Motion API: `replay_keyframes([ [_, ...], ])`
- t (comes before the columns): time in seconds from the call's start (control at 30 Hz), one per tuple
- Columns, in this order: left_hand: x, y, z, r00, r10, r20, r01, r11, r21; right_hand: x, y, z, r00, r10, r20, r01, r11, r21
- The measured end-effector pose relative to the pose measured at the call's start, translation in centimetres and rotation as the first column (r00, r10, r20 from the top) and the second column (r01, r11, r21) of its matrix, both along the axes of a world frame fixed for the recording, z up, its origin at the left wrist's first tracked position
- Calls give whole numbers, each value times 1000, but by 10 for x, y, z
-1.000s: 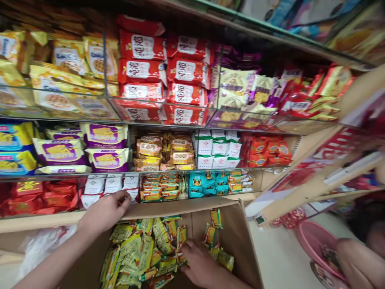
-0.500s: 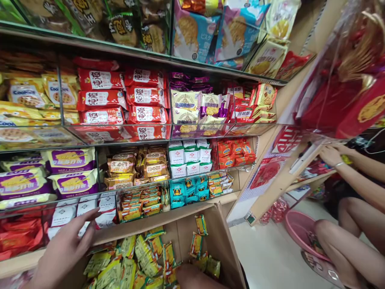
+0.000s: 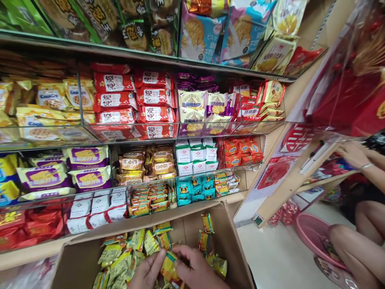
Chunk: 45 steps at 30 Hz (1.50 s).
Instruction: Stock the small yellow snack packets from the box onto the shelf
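Observation:
A cardboard box (image 3: 72, 257) stands below the shelves, holding many small yellow and orange snack packets (image 3: 116, 261). Both my hands are down inside it. My right hand (image 3: 197, 269) has its fingers closed on a yellow snack packet (image 3: 169, 265). On the other side of that packet, my left hand (image 3: 150, 271) pinches its edge, fingertips pressed together. The lower parts of both hands run out of the frame. A few loose packets (image 3: 203, 241) lie against the box's right side.
Shelves with clear fronts carry bagged biscuits, red packs (image 3: 116, 100), white packs (image 3: 84, 210) and blue packets (image 3: 195, 188). At right hang red decorations (image 3: 337, 96). Another person's arm (image 3: 371, 162) and knees show there, beside a pink basin (image 3: 308, 228) on the floor.
My left hand has come down from the box's far left edge into the box, meeting my right hand. The right hand has risen a little with a packet. The view has shifted left.

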State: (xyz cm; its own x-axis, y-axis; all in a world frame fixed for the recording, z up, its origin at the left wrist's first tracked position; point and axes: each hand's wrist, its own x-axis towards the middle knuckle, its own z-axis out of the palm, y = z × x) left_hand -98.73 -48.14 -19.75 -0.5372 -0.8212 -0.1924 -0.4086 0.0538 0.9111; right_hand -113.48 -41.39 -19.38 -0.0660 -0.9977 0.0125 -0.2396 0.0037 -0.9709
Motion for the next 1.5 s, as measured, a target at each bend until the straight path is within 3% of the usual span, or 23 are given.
replay_keyframes([
  [0.07, -12, 0, 14, 993, 98, -70, -91, 992, 88, 7, -3, 5, 956, -228, 186, 221, 973, 60],
  [0.13, -21, 0, 25, 974, 185, -133, -177, 982, 70, 12, -6, 6, 856, -430, 289, 413, 903, 121],
  [0.23, -29, 4, 37, 962, 177, -209, -161, 983, 91, 14, -10, 5, 803, -518, 294, 524, 849, 67],
  [0.4, -34, 9, 44, 960, 132, -248, -86, 978, 190, 12, -10, 14, 818, -533, 216, 537, 842, 41],
  [0.53, -33, 13, 44, 943, 179, -282, -111, 964, 240, 14, -9, 13, 771, -551, 319, 552, 828, 97],
  [0.67, -26, 14, 35, 945, 192, -264, -125, 960, 250, 20, -5, 3, 728, -551, 408, 532, 830, 171],
  [0.77, -17, 10, 27, 940, 236, -245, -189, 961, 201, 23, -1, 2, 739, -497, 455, 454, 866, 209],
  [0.9, -10, 8, 20, 914, 287, -287, -256, 956, 141, 27, 1, 6, 728, -310, 611, 216, 950, 225],
  [1.03, -7, 22, 15, 945, 229, -232, -225, 973, 46, 35, 1, 4, 663, -438, 606, 359, 898, 256],
  [1.1, 0, 24, 22, 975, 159, -157, -170, 984, -62, 36, 2, 6, 682, -447, 579, 387, 892, 233],
  [1.2, 23, 4, 46, 1000, -1, -5, -1, 946, -324, 21, 0, 24, 827, -389, 406, 368, 920, 132],
  [1.27, 44, -27, 65, 991, -51, 123, 111, 820, -561, 3, -10, 43, 921, -349, 175, 358, 934, -22],
  [1.33, 64, -63, 79, 966, 60, 251, 127, 734, -667, -15, -28, 62, 951, -285, -120, 253, 940, -228],
  [1.4, 79, -96, 84, 918, 201, 343, 85, 744, -663, -27, -52, 74, 887, -162, -431, 11, 944, -331],
  [1.5, 89, -127, 74, 813, 284, 508, 49, 836, -546, -31, -95, 73, 619, 79, -782, -310, 939, -150],
])
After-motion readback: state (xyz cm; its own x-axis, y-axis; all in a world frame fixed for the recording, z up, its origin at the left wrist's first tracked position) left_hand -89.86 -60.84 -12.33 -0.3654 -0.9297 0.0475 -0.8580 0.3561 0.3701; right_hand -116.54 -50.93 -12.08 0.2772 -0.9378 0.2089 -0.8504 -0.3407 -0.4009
